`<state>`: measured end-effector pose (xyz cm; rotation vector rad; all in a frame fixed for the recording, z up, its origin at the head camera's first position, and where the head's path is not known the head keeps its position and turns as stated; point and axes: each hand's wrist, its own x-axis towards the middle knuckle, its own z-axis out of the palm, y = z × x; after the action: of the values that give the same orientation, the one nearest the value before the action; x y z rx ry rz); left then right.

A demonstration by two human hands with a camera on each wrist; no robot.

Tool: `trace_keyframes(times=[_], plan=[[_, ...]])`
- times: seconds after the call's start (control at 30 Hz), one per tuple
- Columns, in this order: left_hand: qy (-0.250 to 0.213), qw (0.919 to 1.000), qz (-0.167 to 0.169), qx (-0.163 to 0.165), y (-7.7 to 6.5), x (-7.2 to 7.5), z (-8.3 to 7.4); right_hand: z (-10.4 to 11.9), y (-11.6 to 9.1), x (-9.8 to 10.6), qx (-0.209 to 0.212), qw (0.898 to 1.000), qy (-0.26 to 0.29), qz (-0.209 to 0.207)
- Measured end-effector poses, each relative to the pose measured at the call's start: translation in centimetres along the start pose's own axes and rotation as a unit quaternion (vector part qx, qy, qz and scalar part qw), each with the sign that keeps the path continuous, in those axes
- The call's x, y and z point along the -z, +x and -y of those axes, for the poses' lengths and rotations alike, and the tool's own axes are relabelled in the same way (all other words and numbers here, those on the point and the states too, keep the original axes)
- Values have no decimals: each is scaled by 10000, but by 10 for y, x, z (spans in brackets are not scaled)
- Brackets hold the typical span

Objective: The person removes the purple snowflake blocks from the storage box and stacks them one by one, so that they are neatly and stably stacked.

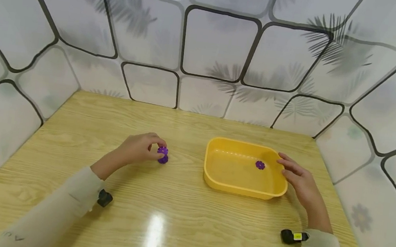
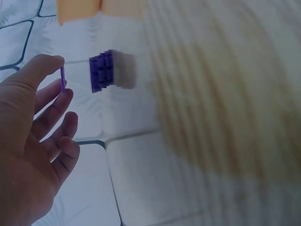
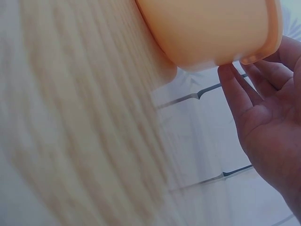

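Observation:
In the head view my left hand (image 1: 142, 146) pinches a thin purple flower-shaped disc (image 1: 163, 150) between thumb and forefinger. Seen edge-on in the left wrist view, that disc (image 2: 63, 79) stands apart from a short stack of similar purple discs (image 2: 102, 71). In the head view the stack (image 1: 163, 159) sits on the table just below the pinched disc. My right hand (image 1: 301, 181) holds the right rim of a yellow plastic tray (image 1: 238, 189). Its thumb (image 3: 231, 87) lies against the tray's outer wall, the other fingers up at the rim. One purple disc (image 1: 260, 165) lies inside the tray.
Light wood-grain table (image 1: 185, 229) spreads under everything, with a bright glare patch near the front. Patterned white cloth walls (image 1: 219, 43) enclose it at the back and both sides. Small dark cameras (image 1: 105, 198) are worn at the wrists.

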<state>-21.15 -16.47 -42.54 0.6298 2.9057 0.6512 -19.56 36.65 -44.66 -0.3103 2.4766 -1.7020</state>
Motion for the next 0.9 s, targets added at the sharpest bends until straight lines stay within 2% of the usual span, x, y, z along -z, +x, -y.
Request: trace_keyframes(times=[0.13, 0.4, 0.9], plan=[[146, 9998, 112, -87, -1, -5, 6, 1, 0, 0, -54, 10000, -2, -11], [293, 9992, 223, -149, -1, -9, 9, 2, 0, -1, -65, 10000, 4, -2], [-30, 9993, 358, 47, -4, -10, 13, 0, 0, -1, -43, 10000, -49, 32]])
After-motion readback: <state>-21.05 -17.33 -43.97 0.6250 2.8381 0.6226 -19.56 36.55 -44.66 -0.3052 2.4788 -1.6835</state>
